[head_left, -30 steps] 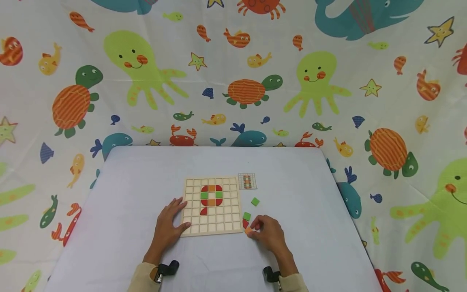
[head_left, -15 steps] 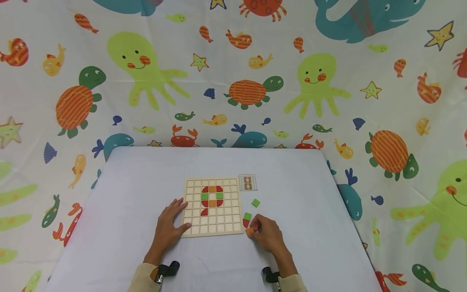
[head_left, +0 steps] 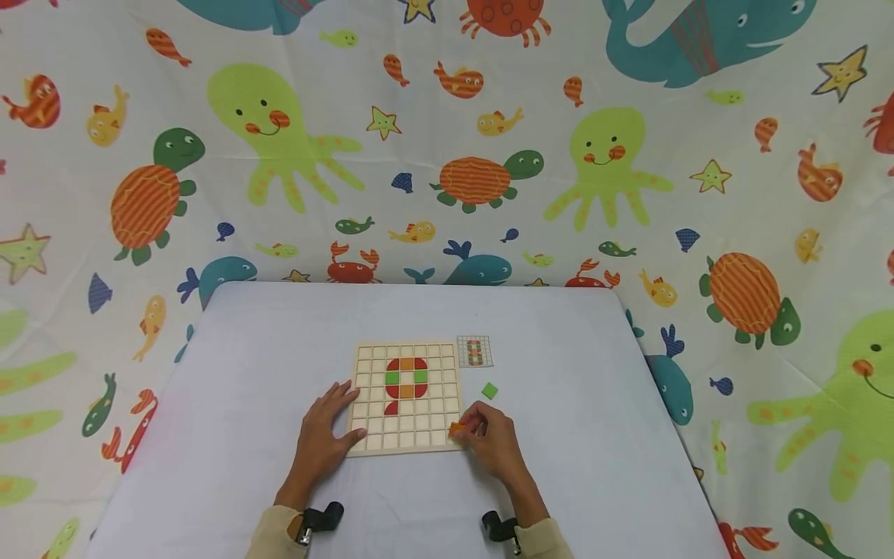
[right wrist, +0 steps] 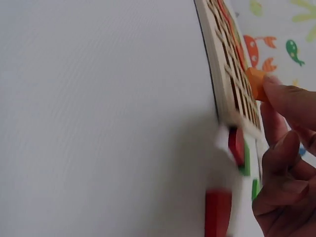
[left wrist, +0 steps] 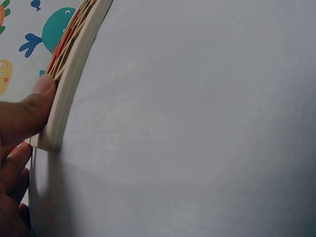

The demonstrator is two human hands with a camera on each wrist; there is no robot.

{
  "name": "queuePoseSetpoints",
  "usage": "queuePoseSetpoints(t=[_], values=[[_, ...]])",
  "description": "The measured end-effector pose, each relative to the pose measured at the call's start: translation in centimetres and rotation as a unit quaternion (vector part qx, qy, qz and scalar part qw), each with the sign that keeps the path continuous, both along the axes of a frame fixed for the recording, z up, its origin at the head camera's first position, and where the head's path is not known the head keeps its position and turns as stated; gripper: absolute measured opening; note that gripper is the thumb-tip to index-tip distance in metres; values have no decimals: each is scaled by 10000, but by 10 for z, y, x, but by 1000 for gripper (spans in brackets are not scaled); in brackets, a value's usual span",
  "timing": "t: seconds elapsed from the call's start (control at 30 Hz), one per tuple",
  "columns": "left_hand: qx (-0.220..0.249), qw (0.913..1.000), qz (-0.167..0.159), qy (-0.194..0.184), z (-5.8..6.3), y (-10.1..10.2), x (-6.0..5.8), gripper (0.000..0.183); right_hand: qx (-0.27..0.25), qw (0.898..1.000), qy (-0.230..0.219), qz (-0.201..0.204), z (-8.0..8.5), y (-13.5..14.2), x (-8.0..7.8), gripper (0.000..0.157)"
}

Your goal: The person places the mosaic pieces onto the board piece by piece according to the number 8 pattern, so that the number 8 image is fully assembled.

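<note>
A wooden grid board (head_left: 412, 444) lies on the white table, with red, orange and green pieces forming a ring in its cells and one red piece just below. My left hand (head_left: 323, 427) rests at the board's left side, fingers spread, the thumb (left wrist: 45, 85) on the rim in the left wrist view. My right hand (head_left: 494, 442) pinches an orange tile (head_left: 456, 428) between thumb and finger, over the board's lower right corner. In the right wrist view a red piece (right wrist: 236, 146) and green tiles sit by the board's corner; my right hand hides them from the head view.
A small pattern card (head_left: 475, 352) with a coloured design lies at the board's upper right corner. Below it, a green tile (head_left: 490, 390) lies loose on the table. Another red piece (right wrist: 217, 212) shows in the right wrist view. A sea-animal cloth (head_left: 447, 155) hangs behind the table.
My right hand has picked up the orange tile from the table beside the board and moved left with it, over the lower right corner. The left hand stays in place.
</note>
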State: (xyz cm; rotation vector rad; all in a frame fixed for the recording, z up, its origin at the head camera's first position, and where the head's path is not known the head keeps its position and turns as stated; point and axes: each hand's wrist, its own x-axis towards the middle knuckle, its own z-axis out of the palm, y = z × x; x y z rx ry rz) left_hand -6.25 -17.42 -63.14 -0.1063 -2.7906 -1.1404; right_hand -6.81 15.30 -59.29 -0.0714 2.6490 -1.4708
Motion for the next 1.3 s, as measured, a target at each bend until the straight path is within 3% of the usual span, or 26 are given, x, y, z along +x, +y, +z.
queuePoseSetpoints(t=[0.37,0.53,0.93,1.3], values=[[-46,9999,-8,108,-5,-1,0,75,133,9995,256,127,0,-68,-25,20],[-12,10000,-25,36,-1,2,1,75,457,9987,227,-55,-2,-87,-32,19],[-73,9999,47,76,-1,0,1,76,1098,9932,218,-312,-5,-104,-39,18],[-74,9999,44,130,-1,1,0,76,1069,9938,279,-131,-2,-100,-37,12]])
